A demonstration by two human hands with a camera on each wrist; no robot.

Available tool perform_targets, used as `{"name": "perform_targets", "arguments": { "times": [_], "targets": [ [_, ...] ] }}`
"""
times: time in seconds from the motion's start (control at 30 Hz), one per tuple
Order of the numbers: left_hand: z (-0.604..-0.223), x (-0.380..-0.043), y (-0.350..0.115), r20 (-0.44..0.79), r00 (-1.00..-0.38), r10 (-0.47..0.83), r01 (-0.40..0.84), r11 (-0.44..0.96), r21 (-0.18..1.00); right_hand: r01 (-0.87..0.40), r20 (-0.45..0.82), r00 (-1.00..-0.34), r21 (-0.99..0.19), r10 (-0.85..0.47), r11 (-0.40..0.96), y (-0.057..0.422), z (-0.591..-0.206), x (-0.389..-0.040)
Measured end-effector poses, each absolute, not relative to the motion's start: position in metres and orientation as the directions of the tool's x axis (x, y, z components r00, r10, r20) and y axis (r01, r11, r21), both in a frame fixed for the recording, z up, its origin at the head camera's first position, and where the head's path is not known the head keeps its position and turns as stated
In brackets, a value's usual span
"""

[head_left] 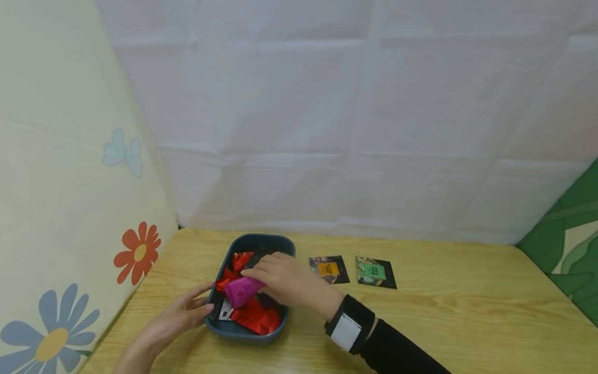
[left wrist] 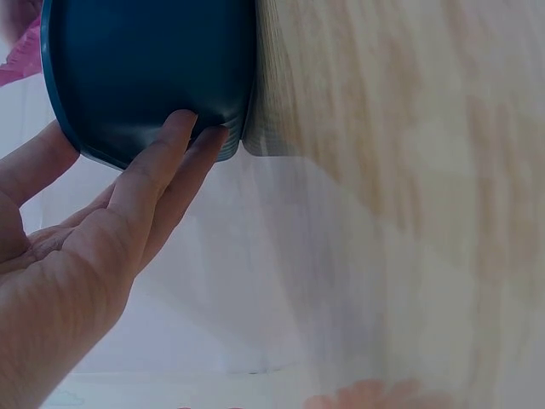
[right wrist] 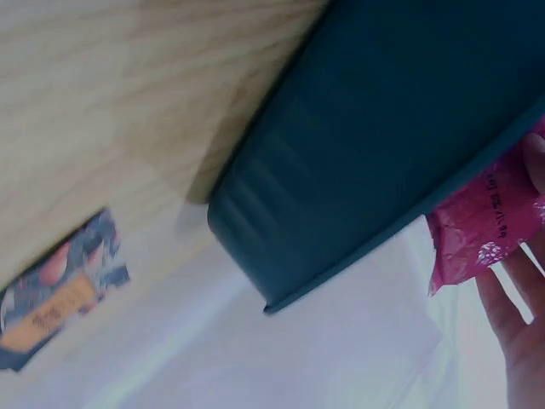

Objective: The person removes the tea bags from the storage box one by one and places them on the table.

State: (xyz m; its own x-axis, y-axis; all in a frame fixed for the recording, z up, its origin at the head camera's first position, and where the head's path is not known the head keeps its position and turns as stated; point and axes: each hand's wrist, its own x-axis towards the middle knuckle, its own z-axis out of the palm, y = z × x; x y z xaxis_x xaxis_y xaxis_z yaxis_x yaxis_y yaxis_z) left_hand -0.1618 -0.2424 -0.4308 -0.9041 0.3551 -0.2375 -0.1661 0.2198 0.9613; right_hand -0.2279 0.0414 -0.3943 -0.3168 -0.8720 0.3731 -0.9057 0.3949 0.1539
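Observation:
My right hand (head_left: 287,278) holds a shiny magenta snack packet (head_left: 243,291) over a dark blue-green plastic bin (head_left: 249,336). The right wrist view shows fingers around the crinkled magenta packet (right wrist: 490,221), just above the bin's rim. My left hand (head_left: 182,311) touches the bin's left side. In the left wrist view its straight fingers (left wrist: 157,162) lie along the outer wall, with the thumb near the rim. Inside the bin are several red foil packets (head_left: 257,316) and a small white-and-black piece (head_left: 226,310); the right hand hides part of the contents.
Two flat dark packets lie on the wooden table (head_left: 444,311) right of the bin, one with an orange label (head_left: 329,268), one with a green label (head_left: 375,271). A white cloth (head_left: 355,130) hangs behind the table, and a flower-printed sheet (head_left: 56,208) stands at left.

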Motion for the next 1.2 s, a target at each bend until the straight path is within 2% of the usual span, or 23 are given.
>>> {"name": "perform_targets", "arguments": {
  "times": [0.2, 0.37, 0.5, 0.9, 1.2],
  "targets": [
    [-0.431, -0.162, -0.242, -0.242, -0.911, 0.335, -0.168, 0.235, 0.957, -0.892, 0.456, -0.286, 0.195, -0.843, 0.408, 0.058, -0.382, -0.229],
    [-0.430, -0.162, -0.242, -0.245, -0.913, 0.327, -0.169, 0.243, 0.955, -0.897, 0.576, -0.265, 0.146, -0.774, 0.416, 0.081, -0.368, -0.232],
    [-0.429, -0.162, -0.242, -0.250, -0.912, 0.326, -0.175, 0.241, 0.955, -0.893, 0.612, -0.272, 0.127, -0.743, 0.432, 0.106, -0.363, -0.236],
    [-0.430, -0.161, -0.242, -0.219, -0.906, 0.362, -0.140, 0.233, 0.962, -0.834, 0.576, -0.333, 0.189, -0.747, 0.518, 0.200, -0.384, -0.243],
    [-0.430, -0.161, -0.243, -0.227, -0.906, 0.356, -0.150, 0.232, 0.961, -0.786, 0.553, -0.403, 0.199, -0.729, 0.585, 0.260, -0.400, -0.239]
  ]
}}
